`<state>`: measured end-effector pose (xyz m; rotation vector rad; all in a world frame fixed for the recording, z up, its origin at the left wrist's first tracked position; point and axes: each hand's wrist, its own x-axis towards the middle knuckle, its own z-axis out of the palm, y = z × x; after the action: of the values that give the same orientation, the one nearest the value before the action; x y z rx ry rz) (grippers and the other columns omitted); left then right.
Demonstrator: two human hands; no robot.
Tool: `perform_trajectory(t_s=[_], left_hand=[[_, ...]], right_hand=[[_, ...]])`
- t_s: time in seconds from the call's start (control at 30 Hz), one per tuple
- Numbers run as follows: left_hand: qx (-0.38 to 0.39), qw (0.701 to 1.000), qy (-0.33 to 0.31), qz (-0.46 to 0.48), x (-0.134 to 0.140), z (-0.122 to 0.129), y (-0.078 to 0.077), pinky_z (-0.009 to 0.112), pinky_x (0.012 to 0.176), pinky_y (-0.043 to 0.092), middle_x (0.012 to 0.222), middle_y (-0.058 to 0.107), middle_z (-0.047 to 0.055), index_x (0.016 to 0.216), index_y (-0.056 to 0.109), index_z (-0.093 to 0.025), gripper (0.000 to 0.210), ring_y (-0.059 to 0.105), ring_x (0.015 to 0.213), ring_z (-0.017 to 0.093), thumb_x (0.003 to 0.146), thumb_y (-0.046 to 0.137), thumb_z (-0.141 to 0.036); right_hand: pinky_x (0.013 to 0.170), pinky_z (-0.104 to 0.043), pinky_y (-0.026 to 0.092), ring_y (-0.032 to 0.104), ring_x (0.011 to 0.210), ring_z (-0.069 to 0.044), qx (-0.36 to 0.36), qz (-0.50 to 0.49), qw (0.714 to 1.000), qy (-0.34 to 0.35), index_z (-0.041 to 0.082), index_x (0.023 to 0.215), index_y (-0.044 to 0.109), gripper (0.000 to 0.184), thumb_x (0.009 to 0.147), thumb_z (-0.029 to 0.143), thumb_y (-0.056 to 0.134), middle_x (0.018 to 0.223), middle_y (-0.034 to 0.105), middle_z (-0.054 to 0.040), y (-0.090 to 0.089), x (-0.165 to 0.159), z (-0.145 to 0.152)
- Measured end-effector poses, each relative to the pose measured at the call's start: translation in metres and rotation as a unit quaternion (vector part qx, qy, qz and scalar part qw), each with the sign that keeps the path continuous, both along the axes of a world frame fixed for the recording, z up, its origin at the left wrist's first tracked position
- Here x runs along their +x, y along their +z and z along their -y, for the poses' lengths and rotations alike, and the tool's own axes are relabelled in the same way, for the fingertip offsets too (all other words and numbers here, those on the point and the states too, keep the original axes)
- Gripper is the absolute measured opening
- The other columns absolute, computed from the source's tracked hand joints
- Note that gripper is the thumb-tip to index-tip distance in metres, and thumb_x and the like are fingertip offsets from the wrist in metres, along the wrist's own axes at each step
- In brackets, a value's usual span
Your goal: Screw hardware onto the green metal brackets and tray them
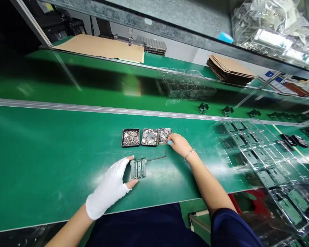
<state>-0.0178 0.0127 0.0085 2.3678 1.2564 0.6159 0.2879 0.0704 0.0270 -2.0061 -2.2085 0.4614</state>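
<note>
My left hand [110, 183], in a white fingerless glove, grips a grey-green slotted block [138, 168] between thumb and fingers, low over the bench. An L-shaped hex key [157, 158] lies on the bench to the right, its long end reaching the block's edge. My right hand [179, 144], with blue wrapping on one finger and a bracelet at the wrist, dips its fingertips into the right small tray [159, 141] of small metal parts. Those fingers are pressed together; what they pinch is too small to make out. Two similar trays, the middle one [143, 143] and the left one [123, 142], stand beside it.
Clear plastic trays [259, 151] with grey-green parts fill the right side, overhanging the bench edge. Black parts [293, 140] lie beyond them. Behind a metal rail [98, 109], several dark assemblies [203, 107] sit on a green strip. A metal shelf [170, 20] hangs overhead.
</note>
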Motion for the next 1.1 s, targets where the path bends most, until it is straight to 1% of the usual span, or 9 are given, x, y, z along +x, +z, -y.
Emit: perform_trajectory(t_s=[0.13, 0.23, 0.37, 0.47, 0.6, 0.73, 0.9, 1.0, 1.1], left_hand=[[-0.012, 1.000, 0.006, 0.017, -0.005, -0.005, 0.005, 0.042, 0.097, 0.047, 0.132, 0.053, 0.013, 0.134, 0.037, -0.019, 0.061, 0.053, 0.120, 0.029, 0.083, 0.053, -0.048], [-0.022, 0.999, 0.020, 0.022, -0.006, -0.013, 0.013, 0.041, 0.099, 0.046, 0.131, 0.054, 0.012, 0.131, 0.041, -0.018, 0.054, 0.053, 0.120, 0.026, 0.087, 0.047, -0.049], [-0.030, 1.000, 0.003, 0.004, 0.000, -0.022, 0.019, 0.041, 0.100, 0.045, 0.129, 0.056, 0.010, 0.125, 0.049, -0.019, 0.047, 0.054, 0.119, 0.026, 0.087, 0.046, -0.046], [-0.061, 0.998, -0.018, -0.021, 0.005, -0.022, 0.018, 0.041, 0.099, 0.046, 0.127, 0.058, 0.010, 0.125, 0.052, -0.019, 0.046, 0.055, 0.117, 0.026, 0.087, 0.047, -0.045], [-0.107, 0.993, -0.045, -0.036, 0.007, -0.017, 0.012, 0.041, 0.095, 0.049, 0.122, 0.062, 0.010, 0.122, 0.055, -0.019, 0.046, 0.059, 0.112, 0.026, 0.088, 0.044, -0.048], [-0.106, 0.994, -0.025, -0.023, 0.003, -0.018, 0.012, 0.039, 0.096, 0.048, 0.125, 0.060, 0.009, 0.123, 0.054, -0.020, 0.046, 0.057, 0.115, 0.025, 0.088, 0.044, -0.048], [-0.107, 0.994, 0.011, 0.017, -0.005, -0.025, 0.021, 0.037, 0.099, 0.046, 0.126, 0.060, 0.009, 0.122, 0.054, -0.018, 0.050, 0.055, 0.118, 0.023, 0.088, 0.041, -0.052], [-0.111, 0.994, 0.009, 0.017, -0.004, -0.028, 0.023, 0.037, 0.097, 0.047, 0.123, 0.062, 0.008, 0.119, 0.056, -0.018, 0.048, 0.057, 0.114, 0.023, 0.088, 0.041, -0.052], [-0.108, 0.994, -0.002, 0.018, -0.002, -0.030, 0.022, 0.037, 0.094, 0.049, 0.119, 0.064, 0.008, 0.115, 0.058, -0.018, 0.045, 0.060, 0.111, 0.023, 0.088, 0.042, -0.051]], right_hand=[[0.079, -0.025, 0.040, 0.055, 0.086, -0.016, 0.005, -0.019, 1.000, 0.005, 0.016, 0.089, 0.062, 0.021, 0.084, 0.006, 0.044, 0.090, 0.062, -0.0061, -0.004, 0.000, 0.003], [0.077, -0.025, 0.040, 0.056, 0.085, -0.016, 0.002, -0.028, 1.000, 0.010, 0.017, 0.089, 0.062, 0.019, 0.083, 0.007, 0.046, 0.091, 0.062, -0.0056, -0.003, 0.003, 0.001], [0.075, -0.025, 0.040, 0.056, 0.083, -0.017, -0.001, -0.029, 0.999, 0.017, 0.018, 0.084, 0.063, 0.019, 0.081, 0.006, 0.048, 0.089, 0.062, -0.0054, -0.002, 0.005, -0.003], [0.076, -0.025, 0.040, 0.056, 0.085, -0.016, 0.006, -0.037, 0.999, 0.026, 0.018, 0.086, 0.062, 0.021, 0.080, 0.005, 0.047, 0.091, 0.062, -0.0043, -0.004, 0.006, -0.003], [0.074, -0.022, 0.039, 0.056, 0.082, -0.014, 0.021, -0.053, 0.998, 0.038, 0.018, 0.084, 0.062, 0.014, 0.081, 0.010, 0.052, 0.088, 0.062, -0.0018, -0.008, 0.005, 0.000], [0.080, -0.026, 0.038, 0.055, 0.088, -0.016, 0.052, -0.054, 0.997, 0.033, 0.017, 0.086, 0.060, 0.012, 0.084, 0.012, 0.050, 0.092, 0.062, -0.0038, -0.009, 0.001, 0.001], [0.083, -0.030, 0.037, 0.056, 0.089, -0.018, 0.069, -0.051, 0.996, 0.034, 0.016, 0.090, 0.061, 0.018, 0.088, 0.012, 0.043, 0.091, 0.064, -0.0054, -0.001, 0.007, 0.001], [0.083, -0.029, 0.037, 0.056, 0.092, -0.018, 0.057, -0.018, 0.997, 0.055, 0.019, 0.091, 0.063, 0.021, 0.086, 0.009, 0.045, 0.096, 0.065, -0.0045, 0.003, 0.011, 0.000], [0.082, -0.030, 0.036, 0.056, 0.091, -0.020, 0.039, 0.029, 0.997, 0.059, 0.019, 0.088, 0.064, 0.025, 0.080, 0.004, 0.046, 0.095, 0.065, -0.0055, 0.000, 0.007, -0.002]])
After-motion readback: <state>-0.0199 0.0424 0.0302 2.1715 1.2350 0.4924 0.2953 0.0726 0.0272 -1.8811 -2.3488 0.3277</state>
